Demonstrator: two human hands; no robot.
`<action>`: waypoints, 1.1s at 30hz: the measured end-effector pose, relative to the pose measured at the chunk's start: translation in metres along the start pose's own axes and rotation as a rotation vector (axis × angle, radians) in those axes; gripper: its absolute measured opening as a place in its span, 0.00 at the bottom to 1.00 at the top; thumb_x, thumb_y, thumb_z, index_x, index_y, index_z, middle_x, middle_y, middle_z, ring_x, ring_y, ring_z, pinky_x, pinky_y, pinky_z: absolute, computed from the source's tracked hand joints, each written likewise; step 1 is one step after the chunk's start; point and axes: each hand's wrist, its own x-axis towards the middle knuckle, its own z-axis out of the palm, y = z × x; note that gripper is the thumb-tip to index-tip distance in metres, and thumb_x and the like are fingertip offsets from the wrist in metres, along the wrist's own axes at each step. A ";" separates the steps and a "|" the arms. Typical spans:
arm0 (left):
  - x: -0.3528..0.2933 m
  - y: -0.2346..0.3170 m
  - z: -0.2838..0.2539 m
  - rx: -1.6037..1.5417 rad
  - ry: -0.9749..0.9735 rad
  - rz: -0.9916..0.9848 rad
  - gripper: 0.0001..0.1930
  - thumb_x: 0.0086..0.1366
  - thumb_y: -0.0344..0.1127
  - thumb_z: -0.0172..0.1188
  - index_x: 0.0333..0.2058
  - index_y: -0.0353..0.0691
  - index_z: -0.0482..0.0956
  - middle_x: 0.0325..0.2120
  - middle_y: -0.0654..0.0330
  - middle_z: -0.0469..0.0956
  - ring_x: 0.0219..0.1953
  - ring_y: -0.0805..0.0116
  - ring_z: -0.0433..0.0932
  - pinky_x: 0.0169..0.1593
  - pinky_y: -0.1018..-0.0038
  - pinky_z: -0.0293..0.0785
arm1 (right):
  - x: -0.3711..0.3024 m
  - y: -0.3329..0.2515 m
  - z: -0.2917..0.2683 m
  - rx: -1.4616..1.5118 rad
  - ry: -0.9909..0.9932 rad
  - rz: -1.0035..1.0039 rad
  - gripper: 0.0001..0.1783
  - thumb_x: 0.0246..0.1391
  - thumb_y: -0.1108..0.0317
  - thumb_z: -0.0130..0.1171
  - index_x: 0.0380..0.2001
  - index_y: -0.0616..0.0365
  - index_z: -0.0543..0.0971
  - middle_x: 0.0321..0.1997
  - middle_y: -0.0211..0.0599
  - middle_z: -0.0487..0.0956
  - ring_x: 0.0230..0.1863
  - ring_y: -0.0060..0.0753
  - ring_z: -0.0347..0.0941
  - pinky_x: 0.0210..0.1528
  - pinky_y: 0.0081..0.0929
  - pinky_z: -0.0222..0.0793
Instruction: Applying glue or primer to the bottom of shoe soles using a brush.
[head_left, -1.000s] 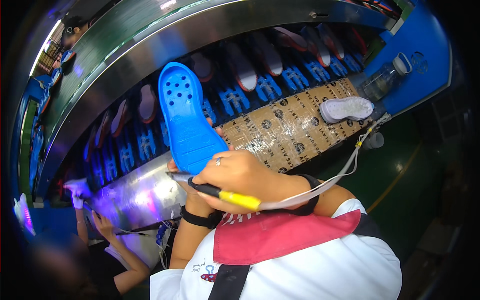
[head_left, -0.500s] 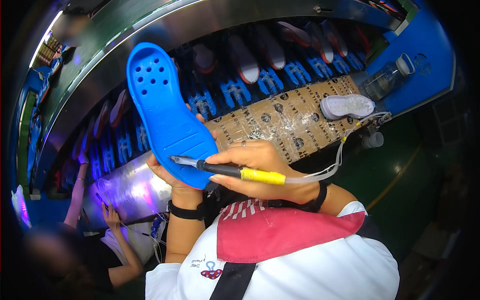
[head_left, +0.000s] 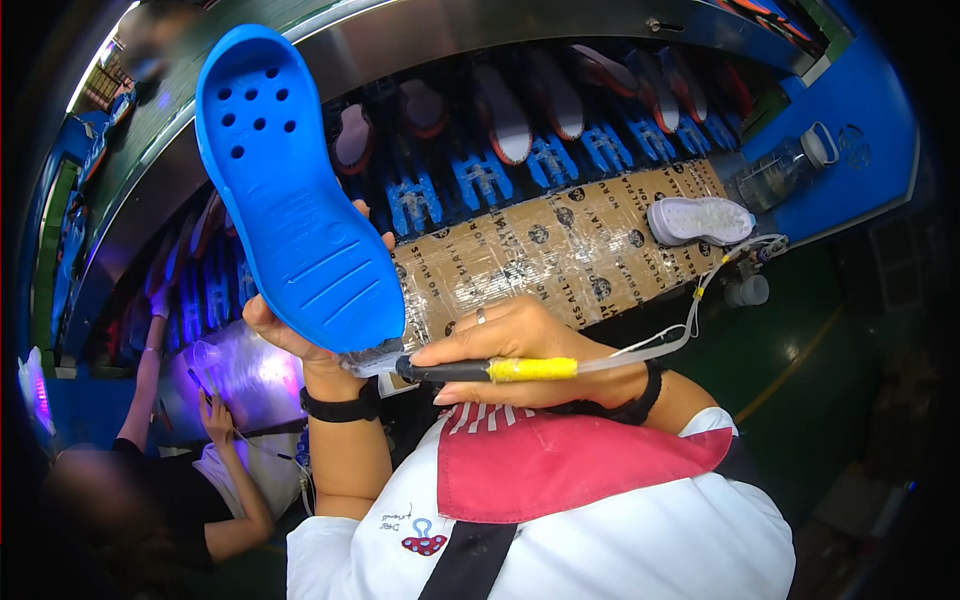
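Observation:
A blue shoe sole (head_left: 290, 190) with several round holes and raised ribs is held up, its toe end away from me. My left hand (head_left: 290, 335) grips it from beneath, fingertips showing along both edges. In my right hand (head_left: 530, 340) is a glue brush (head_left: 450, 371) with a black handle, a yellow-wrapped end and a clear tube trailing off to the right. Its bristles lie at the sole's near end, by the rim; whether they touch is hard to tell.
Behind stands a rack (head_left: 411, 195) of blue holders with several shoe uppers. Cardboard (head_left: 540, 245) covers the ledge, bearing a white sole (head_left: 700, 221). A clear jug (head_left: 785, 170) stands at right. A co-worker's hand (head_left: 218, 417) holds a thin tool at left.
The blue sole has moved up and left with my left hand. My brush has gone from the sole's ribbed inner face to its near end.

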 end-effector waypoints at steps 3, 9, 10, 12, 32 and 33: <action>0.000 0.011 0.001 -0.045 -0.055 -0.039 0.46 0.48 0.53 0.59 0.62 0.39 0.51 0.58 0.43 0.57 0.61 0.43 0.55 0.59 0.44 0.54 | 0.002 -0.004 -0.005 0.101 -0.013 -0.014 0.18 0.43 0.65 0.66 0.39 0.59 0.79 0.29 0.42 0.80 0.25 0.35 0.75 0.30 0.24 0.70; 0.004 0.019 0.003 -0.035 -0.053 -0.118 0.47 0.48 0.54 0.60 0.62 0.38 0.51 0.58 0.42 0.57 0.59 0.40 0.57 0.57 0.44 0.59 | 0.001 0.011 -0.004 -0.102 0.019 -0.110 0.17 0.42 0.67 0.67 0.38 0.58 0.80 0.24 0.39 0.78 0.22 0.34 0.73 0.27 0.25 0.67; 0.005 0.021 0.002 -0.052 -0.063 -0.152 0.47 0.47 0.55 0.60 0.62 0.37 0.51 0.58 0.42 0.56 0.59 0.40 0.57 0.56 0.44 0.61 | 0.000 0.011 -0.005 -0.078 -0.105 -0.099 0.16 0.43 0.65 0.66 0.37 0.58 0.80 0.25 0.40 0.78 0.24 0.37 0.73 0.29 0.27 0.68; 0.006 0.025 0.002 -0.009 -0.064 -0.178 0.47 0.49 0.55 0.60 0.62 0.39 0.49 0.59 0.43 0.54 0.58 0.43 0.59 0.54 0.45 0.63 | -0.003 0.012 -0.007 -0.013 -0.160 -0.082 0.17 0.43 0.64 0.66 0.37 0.58 0.80 0.25 0.39 0.78 0.24 0.37 0.73 0.29 0.28 0.68; 0.014 0.005 -0.018 0.006 0.220 -0.750 0.26 0.57 0.43 0.43 0.50 0.30 0.68 0.41 0.47 0.76 0.40 0.57 0.77 0.48 0.65 0.72 | 0.003 0.014 0.001 -0.382 0.025 -0.291 0.10 0.44 0.64 0.62 0.32 0.52 0.78 0.18 0.36 0.72 0.23 0.40 0.72 0.28 0.32 0.69; 0.014 0.005 -0.018 0.006 0.223 -0.751 0.26 0.57 0.43 0.43 0.50 0.30 0.68 0.41 0.47 0.76 0.40 0.57 0.77 0.48 0.65 0.72 | 0.000 0.017 0.000 -0.385 -0.068 -0.252 0.10 0.44 0.64 0.62 0.32 0.52 0.77 0.17 0.37 0.72 0.23 0.40 0.72 0.29 0.33 0.69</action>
